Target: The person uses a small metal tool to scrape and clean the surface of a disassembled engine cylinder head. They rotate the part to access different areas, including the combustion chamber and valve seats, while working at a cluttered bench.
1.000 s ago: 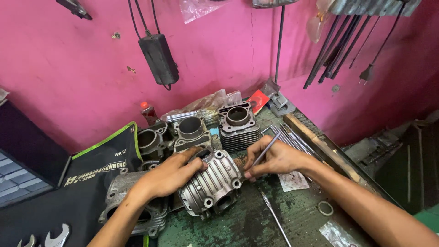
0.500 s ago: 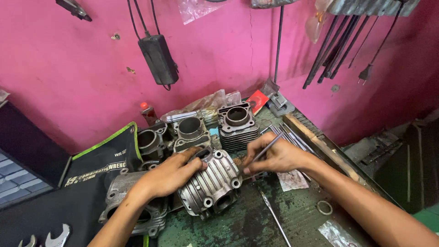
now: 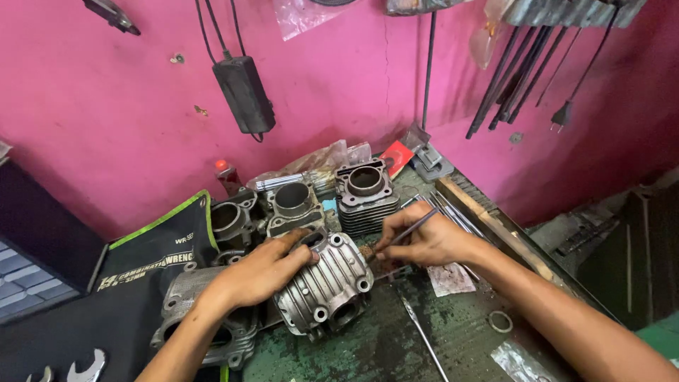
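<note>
Finned engine cylinder (image 3: 327,279) lies on its side mid-bench, near the front edge. Left hand (image 3: 258,272) clamps over its top, same grip as a second ago. Right hand (image 3: 417,244) pinches a thin metal rod (image 3: 407,232), tip at the cylinder's right end; hand has crept slightly left and up. Three other cylinders (image 3: 364,191) stand behind, toward the bench's back edge, unmoved.

the finned cylinder (image 3: 325,283) is dull grey cast metal, the thin rod (image 3: 409,230) smooth metal, the bench (image 3: 382,346) rough, stained green.
</note>
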